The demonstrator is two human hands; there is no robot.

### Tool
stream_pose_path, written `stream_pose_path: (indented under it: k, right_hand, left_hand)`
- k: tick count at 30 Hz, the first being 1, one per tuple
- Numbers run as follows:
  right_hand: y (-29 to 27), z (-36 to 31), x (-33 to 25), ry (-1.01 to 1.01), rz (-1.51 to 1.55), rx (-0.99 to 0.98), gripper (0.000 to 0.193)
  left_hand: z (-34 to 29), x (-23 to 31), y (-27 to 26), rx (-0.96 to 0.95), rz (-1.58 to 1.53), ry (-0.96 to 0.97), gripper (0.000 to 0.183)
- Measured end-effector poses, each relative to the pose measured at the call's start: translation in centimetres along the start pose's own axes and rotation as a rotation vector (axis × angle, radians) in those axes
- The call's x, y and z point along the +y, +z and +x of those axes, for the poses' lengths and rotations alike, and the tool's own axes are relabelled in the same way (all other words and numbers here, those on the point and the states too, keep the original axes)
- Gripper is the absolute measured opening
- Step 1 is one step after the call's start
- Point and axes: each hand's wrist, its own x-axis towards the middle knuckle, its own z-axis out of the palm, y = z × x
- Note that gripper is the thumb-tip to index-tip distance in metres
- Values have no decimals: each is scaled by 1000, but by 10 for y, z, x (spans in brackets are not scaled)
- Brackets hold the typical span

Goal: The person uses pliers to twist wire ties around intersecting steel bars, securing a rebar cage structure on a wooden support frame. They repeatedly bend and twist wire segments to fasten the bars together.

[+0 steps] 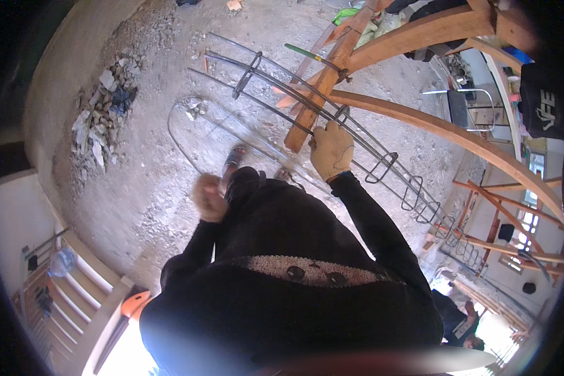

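A long rebar cage of thin steel bars and square stirrups runs from the upper middle toward the lower right, resting across a wooden beam. My right hand, in a tan work glove, is closed over the cage's bars just beside the beam. Lower and to the left, my left hand, gloved too, is smeared by motion in front of my dark clothes. A thin bent rod loops over the ground and ends close to that hand; whether the fingers hold it is unclear.
Rubble lies heaped on the dusty floor at left. A green-handled rod sits by the beam. Curved timbers arch across the right, near a chair. Another person is at lower right. A slatted wooden piece stands lower left.
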Motion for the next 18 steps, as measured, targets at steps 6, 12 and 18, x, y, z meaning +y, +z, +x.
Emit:
stream_pose_path:
  k: [6,12,18]
  right_hand:
    - [4,0,5,-73,17,47,14]
    - [12,0,11,-93,-12,82,14]
    - [20,-2,12,-35,1,134,13]
  left_hand:
    - [0,17,143,-496,-860,-923,32]
    - [-45,-5,207,-155,-1114,-1155,25]
    - [-60,-23,256,-426,-1194,-855,31]
